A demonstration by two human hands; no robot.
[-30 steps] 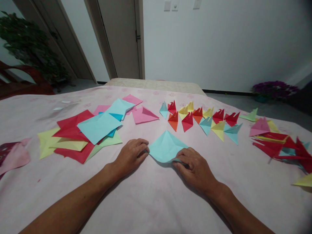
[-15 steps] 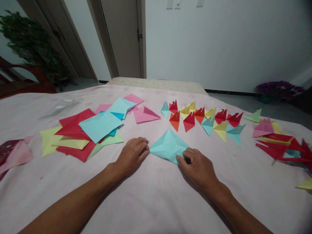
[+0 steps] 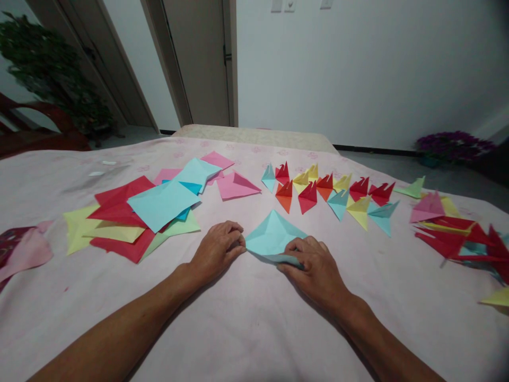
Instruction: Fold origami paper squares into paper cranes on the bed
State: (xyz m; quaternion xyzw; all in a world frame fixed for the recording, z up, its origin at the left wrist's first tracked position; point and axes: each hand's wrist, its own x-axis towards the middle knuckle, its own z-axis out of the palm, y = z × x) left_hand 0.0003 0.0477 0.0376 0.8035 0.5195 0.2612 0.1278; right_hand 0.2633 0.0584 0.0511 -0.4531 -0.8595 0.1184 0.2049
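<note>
A light blue folded paper (image 3: 272, 236) lies on the pink cloth in front of me. My left hand (image 3: 217, 250) rests with curled fingers pinching its left corner against the cloth. My right hand (image 3: 314, 269) presses on the paper's near right edge, fingers closed over a folded flap. The near part of the paper is hidden under my right fingers.
A loose pile of flat coloured sheets (image 3: 131, 215) lies to the left. Several small folded paper figures (image 3: 330, 193) stand in rows beyond my hands. More folded pieces (image 3: 457, 231) lie at the right. The pink cloth (image 3: 246, 318) covers the table; a door and plants stand behind.
My right hand slid left along the paper's near edge and now flattens a fold there. The left hand stayed at the left corner.
</note>
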